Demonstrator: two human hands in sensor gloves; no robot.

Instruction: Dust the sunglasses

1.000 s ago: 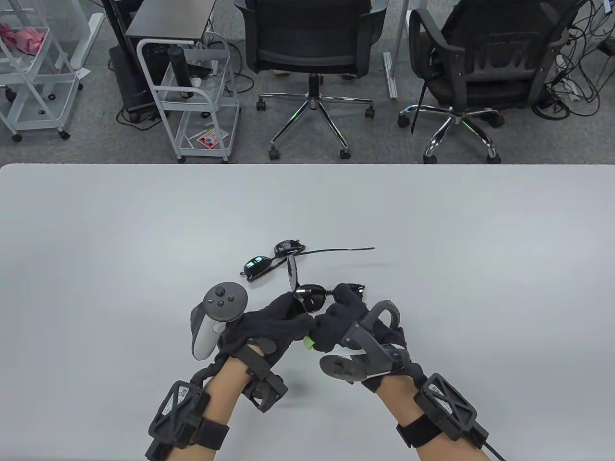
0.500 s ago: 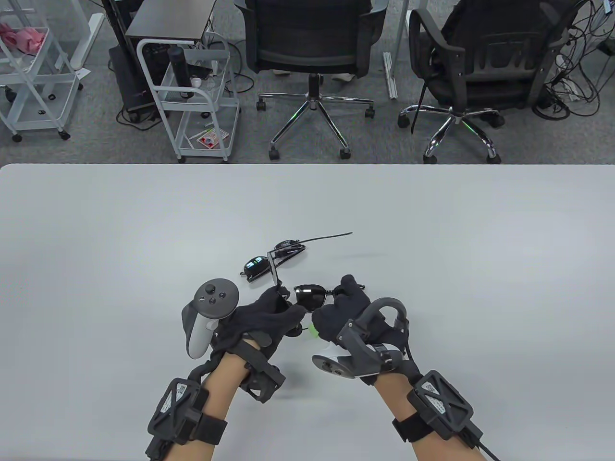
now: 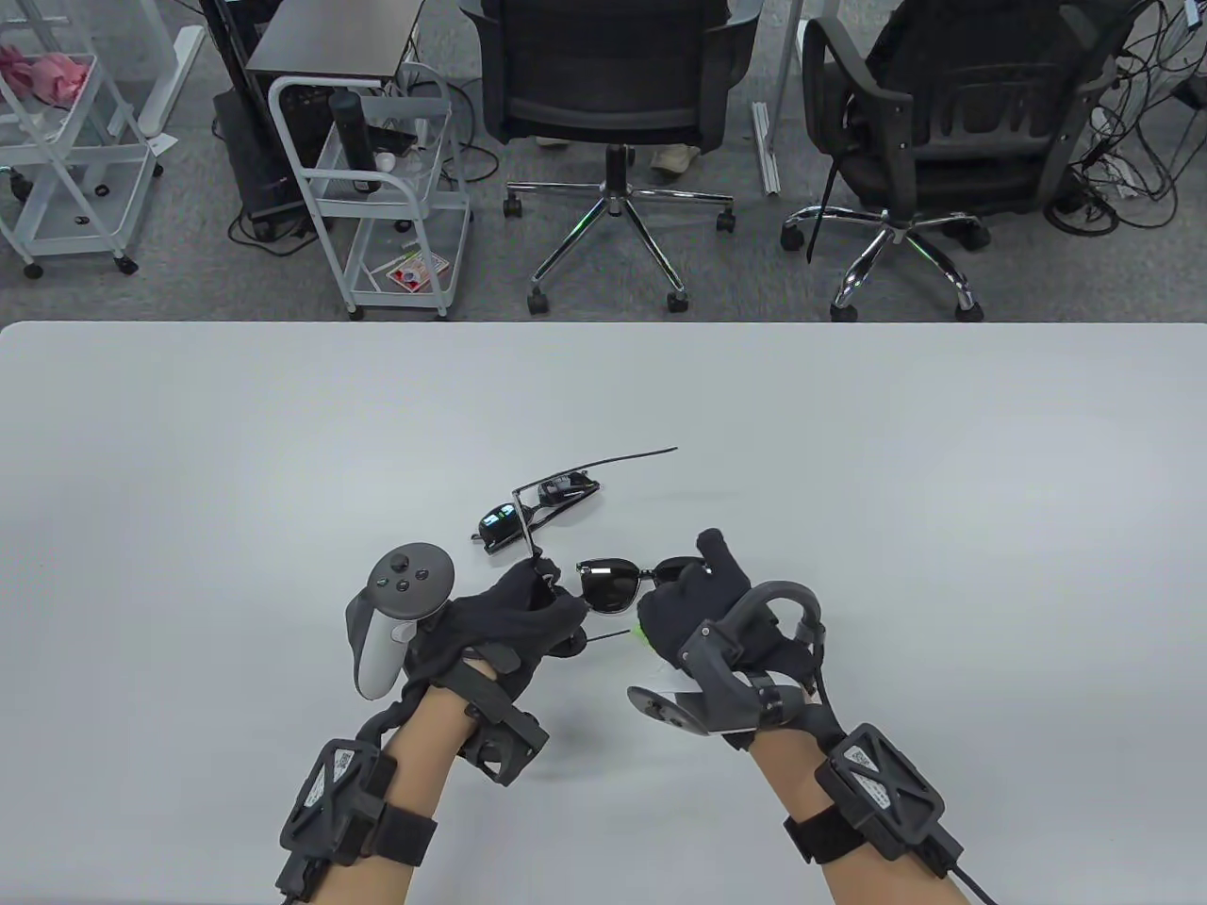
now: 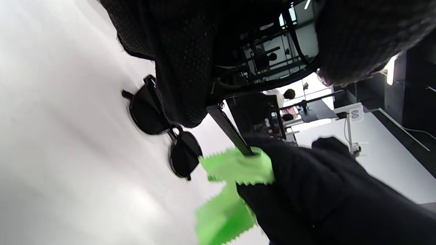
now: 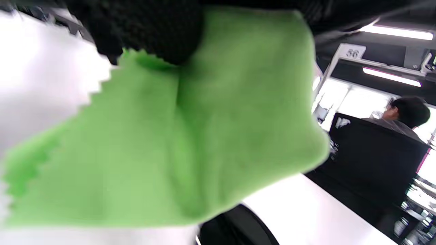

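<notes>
A pair of black-framed sunglasses (image 3: 611,583) is being held above the white table (image 3: 189,490), between the two gloved hands at the near side. The left hand (image 3: 514,613) is being curled round the frame's left end, where one temple arm is being raised away from the person. The right hand (image 3: 702,603) is being closed round the other end, with a green cloth (image 3: 644,633) being pinched between its fingers and the frame while one finger is being kept stretched out. The dark lens facing up is being lit by a pale reflection.

Just beyond the hands, a second pair of dark sunglasses (image 3: 537,509) is lying on the table, one thin arm being stuck out to the right.

In the left wrist view, the cloth (image 4: 238,166) is being shown wrapped round a temple arm of the held pair (image 4: 272,61), with its zigzag-cut edge visible; from above only a sliver of green is being seen. The second pair (image 4: 163,129) is also being shown there, resting on the table beneath the fingers. The right wrist view is being filled almost wholly by the cloth (image 5: 177,136), blurred, so the sunglasses cannot be made out there.

Beyond the far edge, two office chairs (image 3: 613,85) and a white wire cart (image 3: 387,189) are standing on grey carpet.
</notes>
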